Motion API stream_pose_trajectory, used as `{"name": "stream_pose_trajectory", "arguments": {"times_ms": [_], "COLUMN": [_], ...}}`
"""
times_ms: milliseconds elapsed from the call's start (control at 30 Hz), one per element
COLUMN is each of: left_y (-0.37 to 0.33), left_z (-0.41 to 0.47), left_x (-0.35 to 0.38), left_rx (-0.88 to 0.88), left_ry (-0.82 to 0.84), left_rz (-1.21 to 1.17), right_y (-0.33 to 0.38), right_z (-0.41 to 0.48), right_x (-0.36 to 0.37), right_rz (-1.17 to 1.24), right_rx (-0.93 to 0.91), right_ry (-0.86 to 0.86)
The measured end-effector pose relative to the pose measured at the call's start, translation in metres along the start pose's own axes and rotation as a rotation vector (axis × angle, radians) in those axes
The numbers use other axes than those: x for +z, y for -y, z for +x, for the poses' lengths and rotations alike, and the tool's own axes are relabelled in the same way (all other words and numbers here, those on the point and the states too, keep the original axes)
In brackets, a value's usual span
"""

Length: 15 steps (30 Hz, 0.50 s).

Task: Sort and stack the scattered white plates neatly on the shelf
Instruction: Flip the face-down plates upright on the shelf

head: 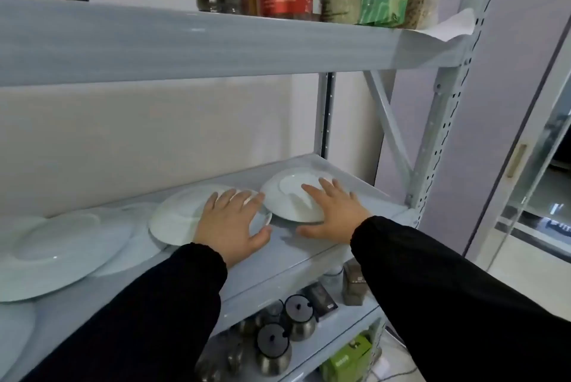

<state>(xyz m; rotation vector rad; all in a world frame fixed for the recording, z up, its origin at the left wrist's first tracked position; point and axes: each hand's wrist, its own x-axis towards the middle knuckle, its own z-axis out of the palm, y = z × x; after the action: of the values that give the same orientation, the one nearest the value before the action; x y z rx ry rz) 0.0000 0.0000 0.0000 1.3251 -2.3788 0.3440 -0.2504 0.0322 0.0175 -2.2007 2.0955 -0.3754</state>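
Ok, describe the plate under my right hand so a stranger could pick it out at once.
On the grey rack, find the middle shelf with white plates. Follow the row to its right end, beside the perforated upright. That last plate has the right hand flat on it; the left hand covers its neighbour.

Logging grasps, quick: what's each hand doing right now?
Left hand: open, fingers spread flat on the middle plate.
Right hand: open, resting flat on the right plate.
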Motion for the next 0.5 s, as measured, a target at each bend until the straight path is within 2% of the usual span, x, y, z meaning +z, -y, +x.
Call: {"name": "stream_pose_trajectory", "arguments": {"times_ms": [100, 233, 500], "left_y": [-0.008, -0.01, -0.009], "left_z": [0.008, 0.006, 0.005], "left_x": [-0.001, 0.004, 0.008], "left_rx": [-0.036, -0.038, 0.003], "left_ry": [-0.062, -0.149, -0.168], "left_rz": [0.0, -0.004, 0.028], "right_y": [-0.02, -0.04, -0.052], "right_z": [0.007, 0.015, 0.025], "right_x": [0.008, 0.03, 0.049], "right_rz": [0.0, 0.188, 0.232], "right_rx": [-0.037, -0.04, -0.147], "right_ry": [-0.017, -0.051, -0.249]}}
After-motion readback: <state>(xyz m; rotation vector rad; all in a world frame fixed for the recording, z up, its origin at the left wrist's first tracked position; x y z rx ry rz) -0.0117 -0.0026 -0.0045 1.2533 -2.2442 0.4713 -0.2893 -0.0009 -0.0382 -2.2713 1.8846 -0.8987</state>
